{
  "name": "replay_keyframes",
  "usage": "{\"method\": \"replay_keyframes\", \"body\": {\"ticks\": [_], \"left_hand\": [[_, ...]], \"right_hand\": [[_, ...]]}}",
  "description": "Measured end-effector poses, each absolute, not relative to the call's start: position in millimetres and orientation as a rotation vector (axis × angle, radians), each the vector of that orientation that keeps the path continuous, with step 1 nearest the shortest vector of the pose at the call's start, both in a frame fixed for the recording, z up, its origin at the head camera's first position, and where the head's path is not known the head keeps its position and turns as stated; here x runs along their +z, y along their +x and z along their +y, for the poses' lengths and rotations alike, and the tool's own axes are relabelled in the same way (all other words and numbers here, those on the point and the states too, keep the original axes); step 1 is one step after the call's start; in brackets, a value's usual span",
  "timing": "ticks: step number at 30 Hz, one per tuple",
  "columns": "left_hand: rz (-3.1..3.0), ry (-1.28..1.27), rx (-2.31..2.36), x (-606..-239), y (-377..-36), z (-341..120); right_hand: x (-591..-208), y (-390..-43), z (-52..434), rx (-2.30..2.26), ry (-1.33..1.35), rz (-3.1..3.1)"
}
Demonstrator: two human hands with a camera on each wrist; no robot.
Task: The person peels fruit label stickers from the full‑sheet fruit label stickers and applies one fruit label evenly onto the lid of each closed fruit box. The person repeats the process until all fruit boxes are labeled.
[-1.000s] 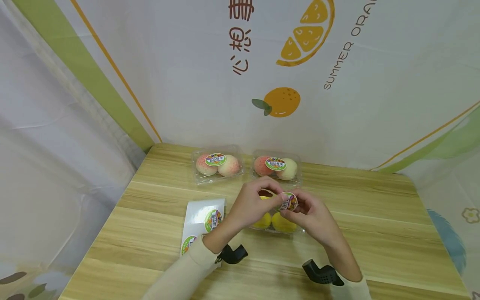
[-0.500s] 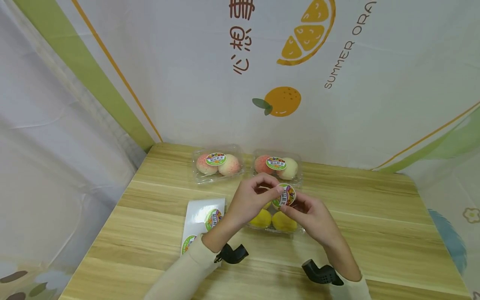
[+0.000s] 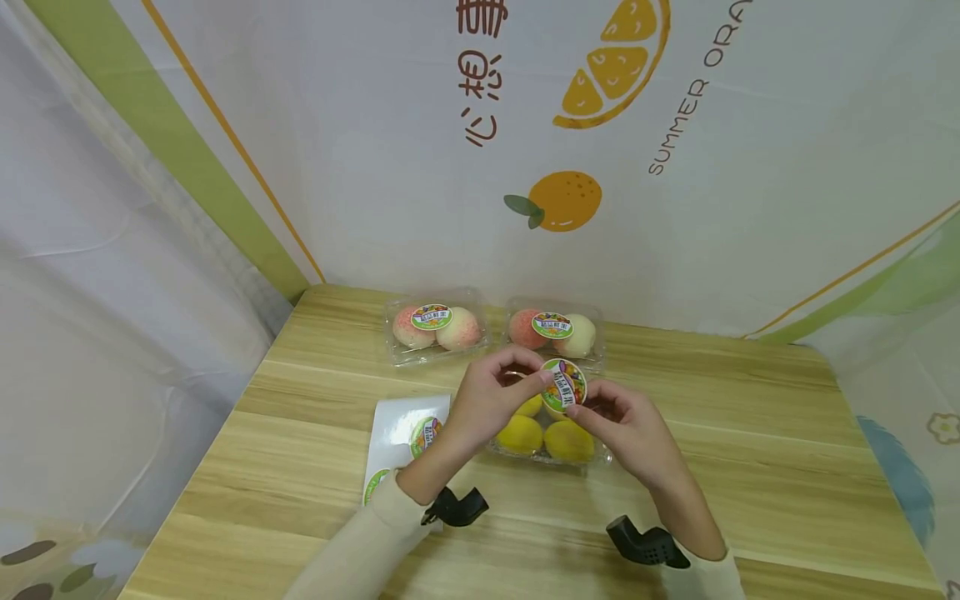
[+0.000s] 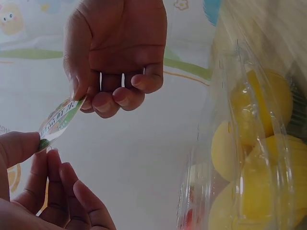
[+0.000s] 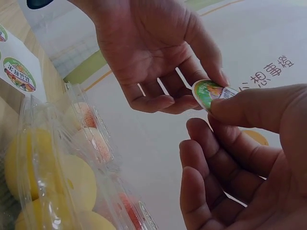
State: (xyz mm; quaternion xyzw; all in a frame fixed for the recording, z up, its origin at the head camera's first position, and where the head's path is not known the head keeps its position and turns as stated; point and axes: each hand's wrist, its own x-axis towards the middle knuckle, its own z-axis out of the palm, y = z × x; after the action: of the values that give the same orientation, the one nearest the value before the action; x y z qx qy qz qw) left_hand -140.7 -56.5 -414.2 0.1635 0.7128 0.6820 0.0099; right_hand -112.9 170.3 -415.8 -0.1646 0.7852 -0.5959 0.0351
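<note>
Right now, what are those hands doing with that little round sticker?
A person holds one round sticker between both hands, the left hand pinching one edge and the right hand the other. It is held just above a clear box of yellow fruit. Two boxes of peaches at the back already wear stickers. A sticker sheet lies to the left.

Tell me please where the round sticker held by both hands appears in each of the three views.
Head view: round sticker at centre, pinched between left hand and right hand.
Left wrist view: sticker at left, seen almost edge-on.
Right wrist view: sticker right of centre, upper half.
Shared landmark: clear box of yellow fruit, at right in the left wrist view, at lower left in the right wrist view.
</note>
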Motion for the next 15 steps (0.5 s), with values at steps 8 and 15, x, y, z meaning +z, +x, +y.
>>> {"method": "replay_keyframes", "body": {"ticks": [8, 15], "left_hand": [[2.238, 0.485, 2.114, -418.5, -140.2, -61.6], [2.241, 0.45, 2.064, -423.5, -137.1, -66.1]], "right_hand": [[-415.4, -114.1, 172.6, -1.813, -0.396, 2.433], [-413.6, -113.3, 172.7, -1.855, -0.337, 2.427]]}}
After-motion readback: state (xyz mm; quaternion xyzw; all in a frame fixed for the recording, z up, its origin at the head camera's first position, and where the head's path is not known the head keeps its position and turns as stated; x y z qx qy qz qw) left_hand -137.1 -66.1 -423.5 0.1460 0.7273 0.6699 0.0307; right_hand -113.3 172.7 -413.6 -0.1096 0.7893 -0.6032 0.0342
